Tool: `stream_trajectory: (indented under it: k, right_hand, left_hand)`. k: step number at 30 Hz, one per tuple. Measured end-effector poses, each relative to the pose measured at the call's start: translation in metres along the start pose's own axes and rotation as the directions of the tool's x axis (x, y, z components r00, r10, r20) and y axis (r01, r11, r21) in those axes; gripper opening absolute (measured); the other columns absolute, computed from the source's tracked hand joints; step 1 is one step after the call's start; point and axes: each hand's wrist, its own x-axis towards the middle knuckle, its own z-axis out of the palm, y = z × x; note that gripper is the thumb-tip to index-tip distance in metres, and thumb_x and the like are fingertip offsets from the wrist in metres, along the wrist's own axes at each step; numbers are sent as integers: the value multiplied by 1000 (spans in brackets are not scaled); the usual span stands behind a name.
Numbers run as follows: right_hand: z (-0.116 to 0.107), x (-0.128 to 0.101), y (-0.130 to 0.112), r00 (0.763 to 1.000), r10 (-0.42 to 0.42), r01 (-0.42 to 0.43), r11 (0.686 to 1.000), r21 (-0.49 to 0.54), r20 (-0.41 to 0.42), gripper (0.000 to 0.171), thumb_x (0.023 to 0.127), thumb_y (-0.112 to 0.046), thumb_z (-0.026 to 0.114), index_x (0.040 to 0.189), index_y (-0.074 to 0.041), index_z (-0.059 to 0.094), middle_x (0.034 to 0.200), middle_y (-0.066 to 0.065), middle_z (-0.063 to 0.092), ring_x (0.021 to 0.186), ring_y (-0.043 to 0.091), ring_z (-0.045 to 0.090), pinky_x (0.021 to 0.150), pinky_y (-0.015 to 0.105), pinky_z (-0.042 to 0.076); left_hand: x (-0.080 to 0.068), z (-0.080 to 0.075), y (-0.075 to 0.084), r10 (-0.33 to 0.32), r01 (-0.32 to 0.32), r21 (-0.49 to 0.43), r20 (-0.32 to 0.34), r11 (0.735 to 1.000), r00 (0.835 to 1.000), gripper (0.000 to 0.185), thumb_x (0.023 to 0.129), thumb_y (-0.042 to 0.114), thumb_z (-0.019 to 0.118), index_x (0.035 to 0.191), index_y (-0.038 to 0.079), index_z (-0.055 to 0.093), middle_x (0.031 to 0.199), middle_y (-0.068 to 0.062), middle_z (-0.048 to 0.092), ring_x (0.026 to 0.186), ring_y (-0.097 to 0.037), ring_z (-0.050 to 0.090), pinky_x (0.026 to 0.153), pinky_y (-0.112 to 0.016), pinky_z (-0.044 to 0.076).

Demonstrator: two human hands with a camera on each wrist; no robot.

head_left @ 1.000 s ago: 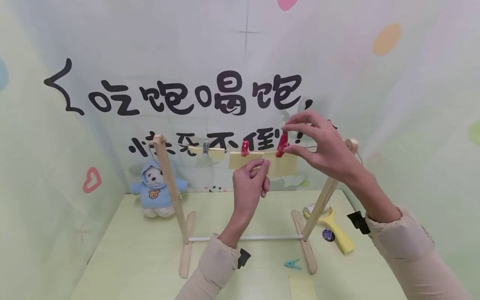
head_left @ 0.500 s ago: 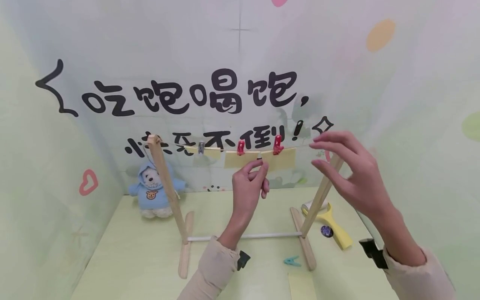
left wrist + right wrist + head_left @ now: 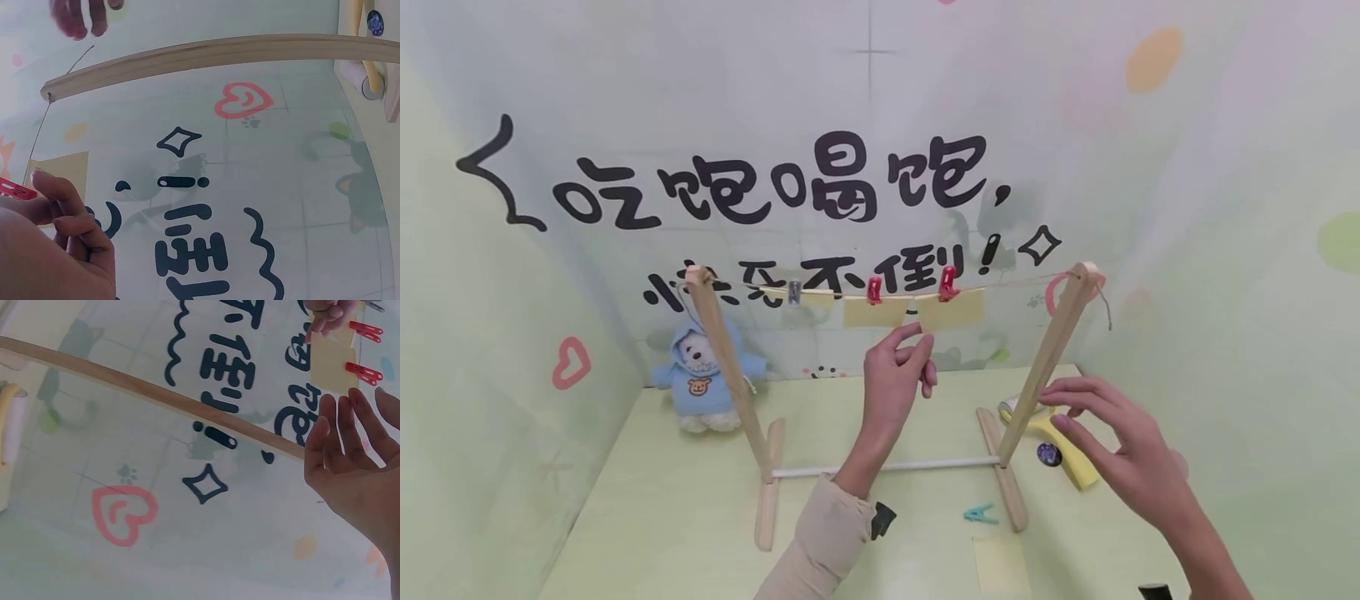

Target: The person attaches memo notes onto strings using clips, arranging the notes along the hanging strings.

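- We raise our left hand (image 3: 897, 371) just beneath the pale yellow paper notes (image 3: 950, 308) pegged by red plastic clothespins (image 3: 947, 282) to the string of the small wooden drying rack (image 3: 1047, 354), thumb and forefinger closed in a pinch; we cannot tell on what.
- Our right hand (image 3: 1116, 450) hovers at 4 o'clock of the rack, fingers spread and empty, above the yellow lint roller (image 3: 1063, 454).
- A teal clothespin (image 3: 981, 513) lies at 6 o'clock.
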Motion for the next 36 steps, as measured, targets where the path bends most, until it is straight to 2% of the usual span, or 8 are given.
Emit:
stream_trajectory:
  k: [9, 14, 16, 19, 23, 26, 29, 36]
  right_hand:
    - [16, -43, 21, 981, 157, -159, 987, 8, 112, 42, 85, 13, 69, 114, -18, 72, 114, -3, 68, 116, -5, 57, 91, 5, 44]
    - [23, -60, 29, 959, 245, -249, 969, 6, 144, 36, 91, 6, 67, 112, -23, 71, 114, -6, 68, 110, -6, 59, 85, 6, 45]
    - [27, -65, 31, 954, 258, -263, 965, 11, 154, 35, 92, 4, 67, 112, -24, 71, 113, -7, 67, 108, -6, 59, 84, 7, 46]
    - [32, -71, 34, 956, 239, -244, 970, 6, 167, 35, 91, 4, 68, 110, -26, 71, 112, -7, 68, 107, -5, 59, 82, 8, 47]
    - [38, -76, 37, 963, 209, -215, 977, 14, 171, 36, 89, 4, 69, 109, -26, 71, 110, -7, 68, 107, -5, 59, 78, 10, 47]
    - [42, -79, 40, 966, 194, -202, 979, 36, 169, 36, 89, 6, 69, 110, -24, 71, 110, -5, 68, 108, -5, 57, 78, 10, 47]
    - [45, -81, 43, 968, 186, -197, 979, 50, 167, 36, 89, 6, 69, 110, -23, 71, 110, -3, 67, 109, -5, 57, 78, 10, 47]
    - [50, -84, 55, 977, 157, -158, 987, -2, 147, 38, 86, 7, 71, 107, -24, 71, 107, -4, 68, 104, -4, 59, 76, 9, 47]
  left_hand:
    - [-6, -4, -18, -55, 54, 37, 22, 998, 998, 27, 101, 22, 63, 127, 15, 67, 57, 1, 61, 44, -10, 53, 47, -18, 43]
    - [-19, -6, -58, -136, 117, 153, 120, 981, 983, 23, 101, 21, 62, 121, 11, 68, 68, -8, 69, 50, -10, 58, 49, -20, 45]
    - [-31, -5, -84, -188, 135, 263, 191, 955, 963, 24, 100, 21, 63, 120, 9, 68, 77, -8, 73, 56, -8, 61, 52, -20, 47]
    - [-57, -1, -126, -276, 142, 435, 263, 889, 925, 28, 96, 21, 67, 120, 7, 67, 88, -5, 74, 64, -6, 62, 56, -21, 49]
    - [-95, 8, -178, -348, 145, 584, 252, 799, 903, 38, 89, 23, 76, 121, 7, 65, 93, -1, 69, 71, -5, 57, 60, -23, 46]
    - [-118, 13, -206, -362, 142, 630, 235, 763, 902, 43, 85, 25, 79, 121, 9, 63, 96, 1, 62, 78, -6, 51, 62, -24, 41]
    - [-134, 17, -222, -351, 128, 650, 227, 749, 908, 49, 83, 28, 82, 123, 11, 60, 100, 3, 56, 87, -8, 49, 64, -22, 40]
    - [-148, 27, -234, -272, 46, 712, 207, 701, 940, 63, 78, 36, 86, 131, 15, 57, 107, 4, 51, 95, -9, 44, 69, -19, 43]
